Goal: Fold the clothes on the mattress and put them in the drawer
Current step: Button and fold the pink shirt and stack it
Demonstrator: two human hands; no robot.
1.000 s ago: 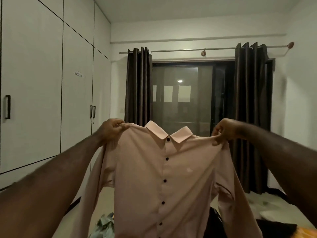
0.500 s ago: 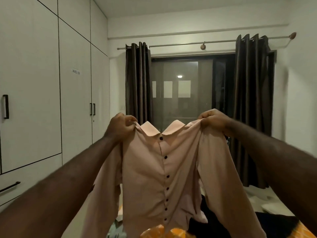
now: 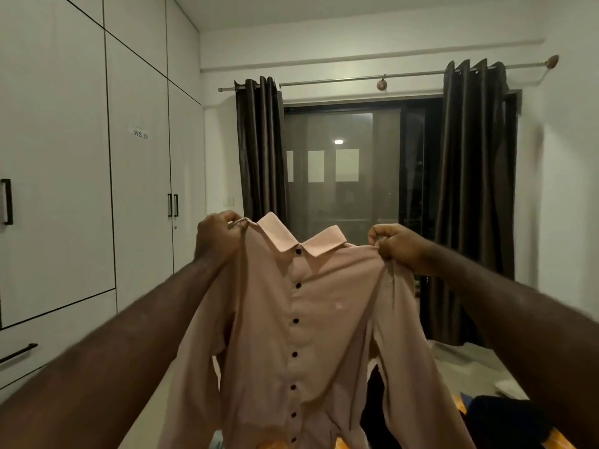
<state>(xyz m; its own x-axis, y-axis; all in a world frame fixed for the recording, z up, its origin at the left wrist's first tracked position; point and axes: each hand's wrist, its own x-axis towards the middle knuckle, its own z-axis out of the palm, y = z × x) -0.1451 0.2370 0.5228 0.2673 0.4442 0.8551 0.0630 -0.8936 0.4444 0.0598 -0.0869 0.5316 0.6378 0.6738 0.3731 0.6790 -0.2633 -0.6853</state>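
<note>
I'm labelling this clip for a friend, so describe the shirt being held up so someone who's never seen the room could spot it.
Face the dark window between brown curtains. In front of it, the left hand and right hand hold a shirt up by its shoulders. It is pale pink, collared, with dark buttons down its front, unlike the dark cloth at lower right.

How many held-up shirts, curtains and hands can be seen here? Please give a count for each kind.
Pink shirt: 1
Dark curtains: 2, the left curtain and the right curtain
Hands: 2, the left hand and the right hand, each with a grip on one shoulder of the shirt
Total: 5
</note>
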